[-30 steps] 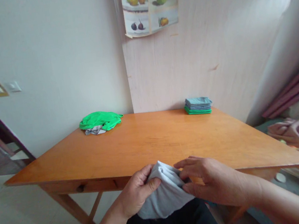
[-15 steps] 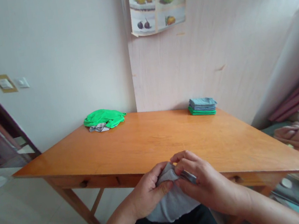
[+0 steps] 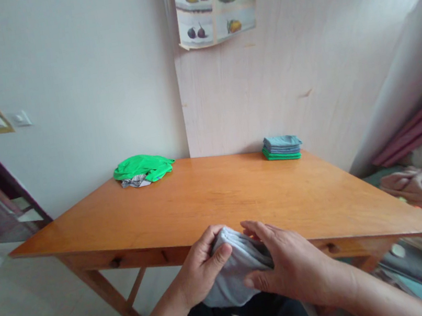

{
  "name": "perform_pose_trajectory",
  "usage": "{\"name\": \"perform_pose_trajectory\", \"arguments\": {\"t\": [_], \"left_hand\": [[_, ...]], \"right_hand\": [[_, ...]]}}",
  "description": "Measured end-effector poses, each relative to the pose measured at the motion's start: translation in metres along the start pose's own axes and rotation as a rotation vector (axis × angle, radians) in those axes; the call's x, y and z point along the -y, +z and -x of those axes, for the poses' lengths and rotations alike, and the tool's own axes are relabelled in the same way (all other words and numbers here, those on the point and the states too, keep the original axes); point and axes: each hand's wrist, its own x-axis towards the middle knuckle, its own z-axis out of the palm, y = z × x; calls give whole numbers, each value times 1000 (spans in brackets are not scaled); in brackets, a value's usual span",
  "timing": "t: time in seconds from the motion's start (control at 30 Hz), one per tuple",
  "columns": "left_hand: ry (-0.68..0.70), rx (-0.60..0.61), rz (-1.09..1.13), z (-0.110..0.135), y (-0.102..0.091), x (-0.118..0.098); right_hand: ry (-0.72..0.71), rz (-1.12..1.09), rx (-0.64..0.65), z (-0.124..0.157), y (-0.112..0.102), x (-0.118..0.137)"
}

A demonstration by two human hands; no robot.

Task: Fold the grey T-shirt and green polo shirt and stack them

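A light grey folded cloth [image 3: 232,273], its kind not clear, is held above my lap at the table's front edge. My left hand [image 3: 202,270] grips its left upper corner, thumb in front and fingers behind. Around its right side curves my right hand [image 3: 285,260], with the thumb across the front and the fingers over the back edge. Several layers show along the top right of the cloth.
A wooden table [image 3: 201,201] with drawers spans the view. At its back left lies a loose green garment [image 3: 143,165] over a patterned cloth [image 3: 135,181]. A neat stack of folded blue-grey and green cloths [image 3: 281,147] stands at the back right.
My right fingers have loosened from the top of the cloth and moved to its right side. My left hand has shifted slightly left, and the cloth's layered edge shows more.
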Motion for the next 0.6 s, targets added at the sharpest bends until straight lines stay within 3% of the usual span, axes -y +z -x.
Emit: {"name": "perform_pose_trajectory", "arguments": {"t": [0.2,0.4,0.6], "left_hand": [[10,-23,139,4,-7,7],[18,-52,169,2,-7,8],[1,-70,123,2,-10,-2]], "right_hand": [[49,-138,116,3,-6,-6],[32,-243,51,8,-4,-10],[-100,-395,-123,16,-16,-23]]}}
